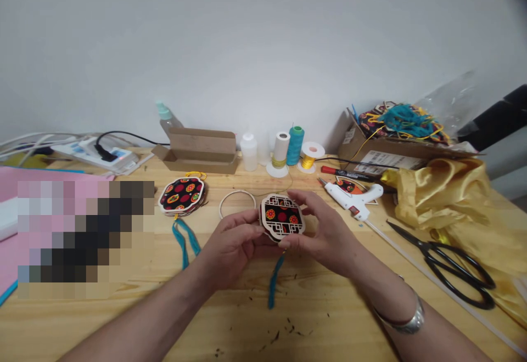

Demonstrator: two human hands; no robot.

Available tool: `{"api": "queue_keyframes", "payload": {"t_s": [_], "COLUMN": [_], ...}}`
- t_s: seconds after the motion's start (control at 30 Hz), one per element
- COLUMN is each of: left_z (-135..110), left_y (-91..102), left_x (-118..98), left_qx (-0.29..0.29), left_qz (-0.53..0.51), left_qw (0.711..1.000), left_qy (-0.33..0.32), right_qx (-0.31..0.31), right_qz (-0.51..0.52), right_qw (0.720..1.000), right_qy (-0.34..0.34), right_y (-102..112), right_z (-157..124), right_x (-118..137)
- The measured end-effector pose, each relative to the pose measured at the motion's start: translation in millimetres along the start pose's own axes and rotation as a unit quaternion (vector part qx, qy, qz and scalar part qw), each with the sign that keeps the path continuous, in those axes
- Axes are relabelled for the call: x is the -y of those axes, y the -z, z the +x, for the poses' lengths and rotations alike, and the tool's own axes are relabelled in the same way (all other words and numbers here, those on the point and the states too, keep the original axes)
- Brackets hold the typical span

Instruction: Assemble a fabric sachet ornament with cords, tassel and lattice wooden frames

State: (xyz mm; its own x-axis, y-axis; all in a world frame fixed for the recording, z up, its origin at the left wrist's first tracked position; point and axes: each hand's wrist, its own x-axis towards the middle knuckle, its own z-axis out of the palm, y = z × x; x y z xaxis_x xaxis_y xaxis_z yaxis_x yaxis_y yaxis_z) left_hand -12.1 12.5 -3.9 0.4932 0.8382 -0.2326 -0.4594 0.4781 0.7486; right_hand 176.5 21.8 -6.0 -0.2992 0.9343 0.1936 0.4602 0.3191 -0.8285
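Both my hands hold one small wooden lattice ornament (282, 215) with black, red and orange patterned fabric inside, just above the wooden table (247, 318). My left hand (230, 244) grips its left and lower edge with curled fingers. My right hand (319, 227) pinches its right side, a silver bracelet (405, 318) on that wrist. A teal tassel (274, 282) hangs from the ornament onto the table. A second similar ornament (182, 194) with a yellow loop and teal ribbon (187, 241) lies to the left.
A white ring (236, 203) lies behind my hands. A white glue gun (356, 197), black scissors (453, 266) and yellow satin cloth (448, 203) sit to the right. Thread spools (295, 145), a small bottle (248, 152), cardboard boxes (200, 151) and a power strip (102, 153) line the wall.
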Motion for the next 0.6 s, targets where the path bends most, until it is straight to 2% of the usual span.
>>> {"api": "queue_keyframes", "payload": {"t_s": [0.6], "left_z": [0.3], "left_y": [1.9], "left_x": [4.2], "left_qx": [-0.025], "left_qz": [0.016], "left_qw": [1.0], "left_qy": [0.01], "right_qx": [-0.007], "right_qz": [-0.048], "right_qw": [0.999], "right_qy": [0.024], "right_y": [0.4], "right_z": [0.4], "right_x": [2.2]}}
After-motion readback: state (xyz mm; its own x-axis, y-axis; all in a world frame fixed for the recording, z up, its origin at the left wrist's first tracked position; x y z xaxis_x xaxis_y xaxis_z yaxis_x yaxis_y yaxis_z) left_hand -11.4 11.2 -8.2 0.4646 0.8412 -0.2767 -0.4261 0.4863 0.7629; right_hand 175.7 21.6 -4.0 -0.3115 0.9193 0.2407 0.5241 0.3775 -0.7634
